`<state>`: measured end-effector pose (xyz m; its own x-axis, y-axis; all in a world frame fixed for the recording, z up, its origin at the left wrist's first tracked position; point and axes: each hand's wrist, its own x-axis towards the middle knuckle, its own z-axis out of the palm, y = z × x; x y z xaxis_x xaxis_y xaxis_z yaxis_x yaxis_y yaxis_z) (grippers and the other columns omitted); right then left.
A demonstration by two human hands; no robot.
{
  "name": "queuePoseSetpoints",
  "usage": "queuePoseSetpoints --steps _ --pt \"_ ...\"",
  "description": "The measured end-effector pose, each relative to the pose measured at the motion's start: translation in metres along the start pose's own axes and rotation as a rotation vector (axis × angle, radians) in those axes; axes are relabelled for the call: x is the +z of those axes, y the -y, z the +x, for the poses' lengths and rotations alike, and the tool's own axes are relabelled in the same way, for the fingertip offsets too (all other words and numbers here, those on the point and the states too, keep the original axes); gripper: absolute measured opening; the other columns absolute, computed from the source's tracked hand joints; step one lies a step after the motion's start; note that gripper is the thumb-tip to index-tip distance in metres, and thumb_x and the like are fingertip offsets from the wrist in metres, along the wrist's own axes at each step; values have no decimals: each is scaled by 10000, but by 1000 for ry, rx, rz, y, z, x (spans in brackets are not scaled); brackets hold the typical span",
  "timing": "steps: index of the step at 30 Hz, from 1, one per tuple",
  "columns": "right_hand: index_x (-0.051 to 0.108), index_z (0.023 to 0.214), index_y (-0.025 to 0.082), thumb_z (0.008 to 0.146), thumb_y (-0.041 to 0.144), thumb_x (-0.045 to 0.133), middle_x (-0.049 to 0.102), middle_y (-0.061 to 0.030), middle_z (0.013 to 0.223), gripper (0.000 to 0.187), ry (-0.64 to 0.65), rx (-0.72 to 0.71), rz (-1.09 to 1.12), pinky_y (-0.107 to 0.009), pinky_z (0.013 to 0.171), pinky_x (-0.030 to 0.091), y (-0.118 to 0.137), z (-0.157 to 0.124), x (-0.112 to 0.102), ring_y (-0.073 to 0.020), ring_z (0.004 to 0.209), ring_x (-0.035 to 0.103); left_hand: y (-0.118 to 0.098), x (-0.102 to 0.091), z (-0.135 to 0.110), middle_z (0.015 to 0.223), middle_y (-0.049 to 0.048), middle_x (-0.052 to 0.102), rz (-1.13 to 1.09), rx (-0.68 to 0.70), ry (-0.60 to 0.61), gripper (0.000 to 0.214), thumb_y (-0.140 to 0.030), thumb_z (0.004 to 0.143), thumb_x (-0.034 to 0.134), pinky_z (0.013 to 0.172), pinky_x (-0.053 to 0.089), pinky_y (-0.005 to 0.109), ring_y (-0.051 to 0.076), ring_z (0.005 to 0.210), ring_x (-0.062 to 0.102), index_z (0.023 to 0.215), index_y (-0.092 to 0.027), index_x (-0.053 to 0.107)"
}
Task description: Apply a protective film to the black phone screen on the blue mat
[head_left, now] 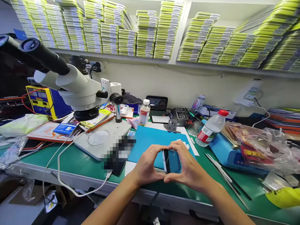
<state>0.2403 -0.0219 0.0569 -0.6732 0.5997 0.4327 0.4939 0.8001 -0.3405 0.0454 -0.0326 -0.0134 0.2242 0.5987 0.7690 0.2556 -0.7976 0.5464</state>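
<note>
Both my hands meet over the front of the bench and grip one small phone [167, 160], held on edge so its thin side faces me. My left hand [146, 165] curls round its left side, thumb underneath and fingers arched over the top. My right hand [188, 167] wraps its right side the same way, and the two thumbs touch below the phone. The phone hangs just above a blue work mat [150, 142].
A stereo microscope [70, 82] on a white base [98, 140] stands at left, with a white cable [59, 168] looping off the bench edge. A dark phone [117, 159] lies beside the mat. Bottles [211, 128], tweezers [225, 175] and plastic bags [260, 147] crowd the right. Shelves above hold several stacks of green boxes [145, 34].
</note>
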Motion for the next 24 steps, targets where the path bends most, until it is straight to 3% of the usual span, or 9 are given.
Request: queuePoseSetpoints --steps 4,10,13,18,21,24 --pt "419 1281 276 726 551 824 503 -98 1248 740 104 12 31 -401 943 531 -5 0 -11 -272 1137 562 -3 -3 1 1263 131 655 27 -29 21 716 -501 768 804 969 525 422 287 1147 635 1342 -218 484" --pt "508 1227 274 766 518 796 596 -84 1201 596 88 51 103 -405 912 552 -20 1 -25 -272 1079 618 0 -4 -1 1236 107 658 22 -147 -10 703 -484 735 838 963 524 408 267 1119 634 1308 -222 526" --pt "524 1273 278 758 535 801 619 -84 1197 639 -19 72 140 -444 965 533 -32 -2 -38 -286 1097 620 1 -7 -1 1264 100 647 11 -255 -2 718 -496 706 859 983 519 421 270 1122 634 1292 -234 537" --pt "542 1311 297 760 552 797 612 -94 1286 658 -326 193 363 -500 1115 435 -56 4 -58 -318 1266 564 2 -22 -2 1250 103 665 60 -553 70 691 -513 719 842 993 521 479 306 1140 641 1280 -229 556" --pt "557 1245 297 736 580 805 616 -95 1309 633 -422 265 562 -498 1094 466 -72 22 -43 -319 1278 573 2 -31 -3 1292 124 649 178 -603 159 747 -553 709 836 1037 489 529 347 1220 601 1324 -227 564" --pt "515 1259 275 730 689 745 573 -117 1387 710 -352 288 666 -486 1089 473 -88 44 -9 -313 1313 553 4 -33 -4 1348 150 616 264 -585 237 791 -579 719 820 1087 454 522 348 1284 561 1364 -204 556"
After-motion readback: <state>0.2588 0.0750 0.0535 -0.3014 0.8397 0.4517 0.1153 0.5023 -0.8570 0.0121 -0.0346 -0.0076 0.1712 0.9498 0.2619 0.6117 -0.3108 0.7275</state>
